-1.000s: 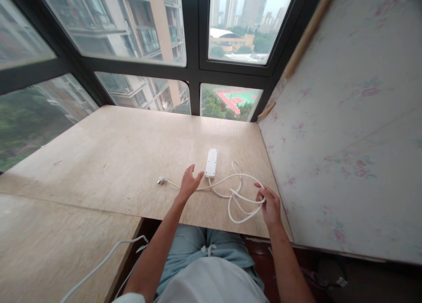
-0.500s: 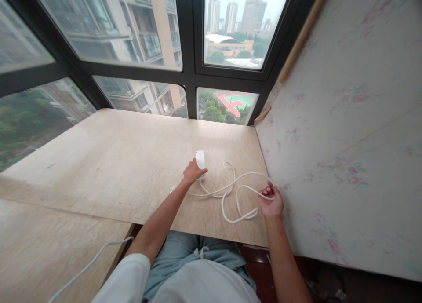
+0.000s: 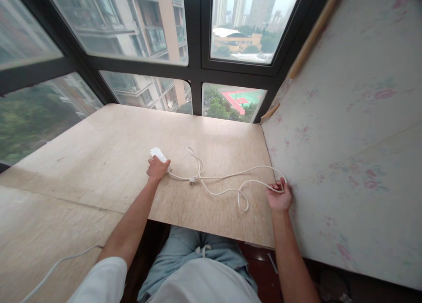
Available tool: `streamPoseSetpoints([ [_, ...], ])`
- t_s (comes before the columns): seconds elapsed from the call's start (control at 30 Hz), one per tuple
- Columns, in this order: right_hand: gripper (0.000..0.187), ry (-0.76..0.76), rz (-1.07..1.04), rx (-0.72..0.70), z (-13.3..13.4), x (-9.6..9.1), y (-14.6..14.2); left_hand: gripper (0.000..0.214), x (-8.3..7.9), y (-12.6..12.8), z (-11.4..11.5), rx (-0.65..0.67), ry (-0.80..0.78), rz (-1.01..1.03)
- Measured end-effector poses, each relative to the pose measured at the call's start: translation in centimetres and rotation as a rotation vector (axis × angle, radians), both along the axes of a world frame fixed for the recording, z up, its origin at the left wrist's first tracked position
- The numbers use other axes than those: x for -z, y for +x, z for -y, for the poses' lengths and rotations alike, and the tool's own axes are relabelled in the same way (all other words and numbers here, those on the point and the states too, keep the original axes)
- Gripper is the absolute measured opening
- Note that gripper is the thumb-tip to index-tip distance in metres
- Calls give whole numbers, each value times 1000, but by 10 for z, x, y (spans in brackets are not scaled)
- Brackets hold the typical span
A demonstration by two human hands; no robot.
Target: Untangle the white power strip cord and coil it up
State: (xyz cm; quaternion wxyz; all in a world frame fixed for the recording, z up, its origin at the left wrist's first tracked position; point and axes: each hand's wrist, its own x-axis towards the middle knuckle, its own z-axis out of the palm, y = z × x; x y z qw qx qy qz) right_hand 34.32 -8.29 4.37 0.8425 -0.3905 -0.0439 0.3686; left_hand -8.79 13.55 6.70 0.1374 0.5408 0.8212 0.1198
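Note:
My left hand [image 3: 157, 167] is closed around the near end of a white power strip [image 3: 158, 154], just over the stone-patterned sill. From the strip a white cord [image 3: 217, 193] runs rightward in loose loops across the surface. Its plug [image 3: 193, 180] lies near the middle, where the strands cross. Close to the wall, my right hand [image 3: 279, 196] has its fingers curled around a bend of the same cord, palm turned up. The strip's near end is hidden by my left hand.
Dark-framed windows [image 3: 196, 74] rise behind the sill [image 3: 132, 131]. A flower-patterned wall [image 3: 346, 162] bounds the right side. Another pale cable [image 3: 62, 260] lies at the lower left. The sill's front edge is just before my legs.
My left hand has moved left with the power strip, which is now tilted. The cord has stretched out leftward and the plug has come into view. My right hand keeps its hold.

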Motion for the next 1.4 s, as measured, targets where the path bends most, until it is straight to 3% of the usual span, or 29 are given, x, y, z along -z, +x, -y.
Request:
streamPoseSetpoints([
  [0.1, 18, -85, -5, -2, 0, 3, 2, 62, 2, -8, 7, -14, 56, -37],
  [0.23, 24, -401, 133, -105, 3, 10, 2, 50, -3, -2, 22, 98, 215, -182],
  [0.33, 28, -527, 195, -202, 7, 16, -5, 49, -6, 16, 38, 312, 249, -173],
  [0.47, 28, -685, 409, -302, 9, 19, -19, 49, -2, 48, 69, 761, 152, 2],
  [0.53, 29, -780, 544, -317, 10, 16, -24, 48, 3, 60, 85, 866, 92, 15],
  [0.63, 30, -1005, 881, -403, 12, 6, -30, 39, 11, 65, 101, 905, 60, -4],
  [0.73, 35, -1248, 1316, -627, 19, -7, -38, 22, 18, 56, 104, 893, 103, 21],
  [0.8, 42, -1340, 1449, -708, 25, -15, -43, 23, 21, 46, 104, 857, 115, 52],
  [0.87, 45, -1397, 1543, -686, 30, -21, -46, 26, 20, 37, 103, 798, 119, 94],
  [0.97, 41, -1356, 1606, -628, 36, -28, -49, 25, 12, 30, 105, 695, 169, 201],
  [1.07, 38, -1201, 1544, -649, 37, -35, -59, 22, -6, 32, 110, 605, 296, 425],
  [1.27, 46, -683, 1376, -678, 33, -43, -98, 29, -53, 67, 134, 369, 365, 1282],
  [1.4, 42, -503, 1294, -637, 33, -51, -114, 28, -80, 92, 152, 307, 347, 1784],
])
